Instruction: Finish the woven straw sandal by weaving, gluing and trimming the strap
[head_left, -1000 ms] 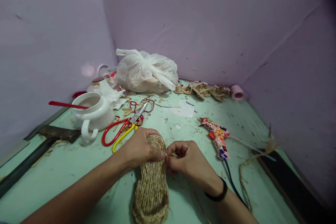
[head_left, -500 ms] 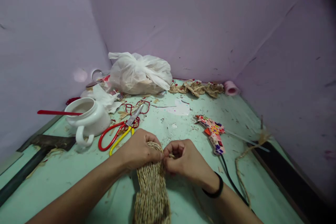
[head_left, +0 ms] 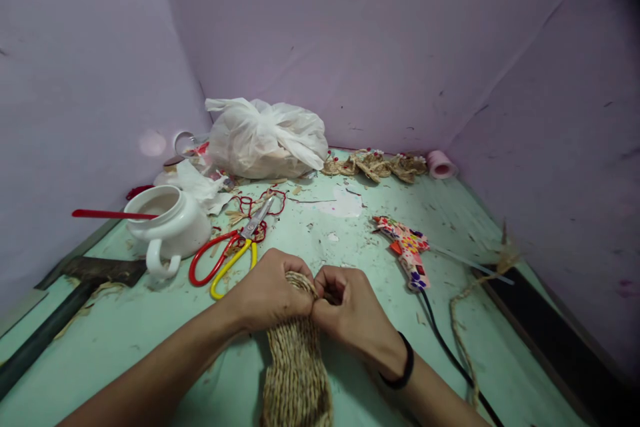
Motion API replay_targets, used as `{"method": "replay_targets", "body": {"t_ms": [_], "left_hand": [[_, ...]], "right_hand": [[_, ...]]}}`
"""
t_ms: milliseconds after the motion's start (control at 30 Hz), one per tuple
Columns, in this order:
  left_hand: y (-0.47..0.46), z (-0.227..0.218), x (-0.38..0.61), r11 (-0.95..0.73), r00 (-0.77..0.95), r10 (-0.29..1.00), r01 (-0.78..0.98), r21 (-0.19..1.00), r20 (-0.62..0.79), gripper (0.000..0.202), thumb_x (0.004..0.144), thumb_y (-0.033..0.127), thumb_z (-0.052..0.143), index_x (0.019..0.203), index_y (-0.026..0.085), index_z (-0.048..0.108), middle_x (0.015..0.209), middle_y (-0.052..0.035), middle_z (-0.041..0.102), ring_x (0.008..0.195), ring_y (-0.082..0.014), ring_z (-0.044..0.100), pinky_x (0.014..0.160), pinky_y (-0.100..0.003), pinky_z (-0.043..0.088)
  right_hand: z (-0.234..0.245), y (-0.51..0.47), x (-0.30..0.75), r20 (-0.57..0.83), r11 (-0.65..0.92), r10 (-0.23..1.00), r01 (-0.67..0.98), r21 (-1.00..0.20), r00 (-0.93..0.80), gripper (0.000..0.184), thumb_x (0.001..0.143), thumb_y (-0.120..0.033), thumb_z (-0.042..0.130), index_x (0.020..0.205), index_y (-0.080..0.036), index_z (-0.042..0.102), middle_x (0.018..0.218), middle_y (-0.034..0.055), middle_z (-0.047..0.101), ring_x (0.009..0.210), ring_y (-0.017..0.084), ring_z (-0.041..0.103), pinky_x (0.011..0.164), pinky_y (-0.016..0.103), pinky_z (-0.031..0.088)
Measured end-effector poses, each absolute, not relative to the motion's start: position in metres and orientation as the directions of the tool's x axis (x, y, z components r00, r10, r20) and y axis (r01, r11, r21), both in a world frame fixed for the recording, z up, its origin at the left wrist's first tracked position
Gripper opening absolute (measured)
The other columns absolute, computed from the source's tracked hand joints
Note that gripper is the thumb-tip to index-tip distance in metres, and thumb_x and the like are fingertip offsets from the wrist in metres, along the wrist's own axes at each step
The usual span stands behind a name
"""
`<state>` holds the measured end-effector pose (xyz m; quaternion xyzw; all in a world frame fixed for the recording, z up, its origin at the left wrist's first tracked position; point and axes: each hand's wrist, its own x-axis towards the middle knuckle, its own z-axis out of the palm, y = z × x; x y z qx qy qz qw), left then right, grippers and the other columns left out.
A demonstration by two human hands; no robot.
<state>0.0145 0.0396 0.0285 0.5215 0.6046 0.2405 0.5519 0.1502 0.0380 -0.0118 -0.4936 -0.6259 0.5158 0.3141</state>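
A woven straw strip [head_left: 296, 373], made of braided tan cords side by side, runs up from the bottom edge, and its top end curls over between my hands. My left hand [head_left: 273, 290] is closed around that curled end from the left. Pressed against its right edge, my right hand [head_left: 347, 300] has thumb and fingertips pinched together at the weave; the fingertips partly hide what they grip. A black band circles my right wrist. Just beyond my left hand lie scissors [head_left: 235, 247] with one red and one yellow handle.
Left stand a white pot [head_left: 167, 220] with a red stick across it and a hammer-like tool [head_left: 100, 271]. A white plastic bag [head_left: 265, 140] rests at the back. Right are a flower-patterned glue gun [head_left: 407, 250] with a black cord, a loose straw braid [head_left: 455, 323] and a pink spool [head_left: 440, 165].
Both hands have shifted slightly, the right one closer to the left. The woven strip has moved a little to the right, its top end curled over more.
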Motion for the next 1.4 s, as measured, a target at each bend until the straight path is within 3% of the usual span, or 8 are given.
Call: {"method": "replay_targets", "body": {"t_ms": [200, 433, 600, 700, 867, 1100, 1267, 1400], "left_hand": [[0.041, 0.018, 0.013, 0.467, 0.143, 0.867, 0.103, 0.878, -0.477, 0.008, 0.043, 0.013, 0.052, 0.048, 0.013, 0.059, 0.039, 0.0052, 0.045, 0.040, -0.0079, 0.037, 0.040, -0.020, 0.029], [0.039, 0.013, 0.013, 0.414, 0.095, 0.892, 0.220, 0.883, -0.442, 0.012, 0.045, 0.011, 0.051, 0.048, 0.011, 0.062, 0.037, 0.0052, 0.043, 0.041, -0.0065, 0.034, 0.041, -0.019, 0.023], [0.041, 0.011, 0.009, 0.485, 0.163, 0.861, 0.026, 0.874, -0.482, 0.010, 0.044, 0.015, 0.058, 0.052, 0.012, 0.064, 0.042, 0.0027, 0.053, 0.042, -0.0088, 0.043, 0.045, -0.021, 0.032], [0.042, 0.008, 0.010, 0.493, 0.165, 0.861, -0.035, 0.870, -0.481, 0.009, 0.043, 0.014, 0.058, 0.049, 0.012, 0.063, 0.041, 0.0015, 0.054, 0.041, -0.0089, 0.044, 0.045, -0.021, 0.032], [0.043, 0.007, 0.011, 0.480, 0.092, 0.877, -0.086, 0.873, -0.472, 0.006, 0.042, 0.013, 0.057, 0.045, 0.011, 0.061, 0.038, 0.0011, 0.053, 0.038, -0.0086, 0.042, 0.043, -0.021, 0.030], [0.045, 0.003, 0.008, 0.349, -0.074, 0.922, -0.263, 0.899, -0.380, 0.005, 0.048, 0.013, 0.062, 0.052, 0.012, 0.061, 0.047, 0.0002, 0.058, 0.047, -0.0110, 0.050, 0.049, -0.023, 0.035], [0.039, 0.001, 0.018, 0.336, -0.099, 0.918, -0.326, 0.884, -0.385, 0.007, 0.050, 0.014, 0.064, 0.056, 0.012, 0.060, 0.047, 0.0020, 0.056, 0.046, -0.0098, 0.049, 0.048, -0.022, 0.035], [0.034, -0.004, 0.025, 0.255, -0.200, 0.921, -0.343, 0.904, -0.335, 0.010, 0.054, 0.017, 0.065, 0.060, 0.014, 0.058, 0.051, 0.0042, 0.056, 0.051, -0.0100, 0.050, 0.051, -0.021, 0.037]], "right_hand": [[-0.005, 0.042, 0.151, -0.336, -0.289, 0.874, 0.180, -0.940, -0.350, 0.005, 0.049, -0.016, 0.045, 0.053, -0.018, 0.047, 0.040, -0.0074, 0.043, 0.037, 0.006, 0.036, 0.038, 0.018, 0.027], [-0.010, 0.042, 0.148, -0.236, -0.160, 0.906, 0.232, -0.959, -0.351, 0.008, 0.050, -0.013, 0.048, 0.048, -0.018, 0.042, 0.043, -0.0085, 0.037, 0.044, 0.004, 0.029, 0.041, 0.018, 0.020], [-0.008, 0.047, 0.156, -0.345, -0.346, 0.829, 0.081, -0.935, -0.441, 0.005, 0.052, -0.019, 0.052, 0.057, -0.017, 0.051, 0.044, -0.0076, 0.043, 0.039, 0.005, 0.036, 0.039, 0.018, 0.027], [-0.007, 0.048, 0.157, -0.352, -0.364, 0.827, 0.060, -0.930, -0.438, 0.006, 0.051, -0.019, 0.053, 0.056, -0.016, 0.051, 0.042, -0.0077, 0.043, 0.037, 0.005, 0.035, 0.038, 0.019, 0.028], [-0.002, 0.049, 0.158, -0.287, -0.269, 0.860, 0.104, -0.958, -0.422, 0.008, 0.055, -0.019, 0.059, 0.060, -0.015, 0.056, 0.049, -0.0055, 0.049, 0.041, 0.004, 0.036, 0.039, 0.017, 0.027], [0.012, 0.056, 0.179, -0.169, -0.172, 0.953, 0.009, -0.985, -0.250, 0.036, 0.070, -0.032, 0.060, 0.102, -0.016, 0.053, 0.072, 0.0032, 0.067, 0.055, 0.011, 0.059, 0.044, 0.020, 0.041], [0.019, 0.048, 0.177, 0.073, 0.106, 0.983, 0.197, -0.975, -0.167, 0.010, 0.071, -0.024, 0.059, 0.071, -0.017, 0.066, 0.068, 0.0034, 0.068, 0.062, 0.015, 0.062, 0.056, 0.027, 0.049], [0.032, 0.031, 0.170, 0.390, 0.431, 0.902, 0.402, -0.808, -0.185, 0.014, 0.073, -0.012, 0.056, 0.073, -0.020, 0.068, 0.066, 0.0021, 0.066, 0.061, 0.013, 0.060, 0.054, 0.024, 0.047]]}}
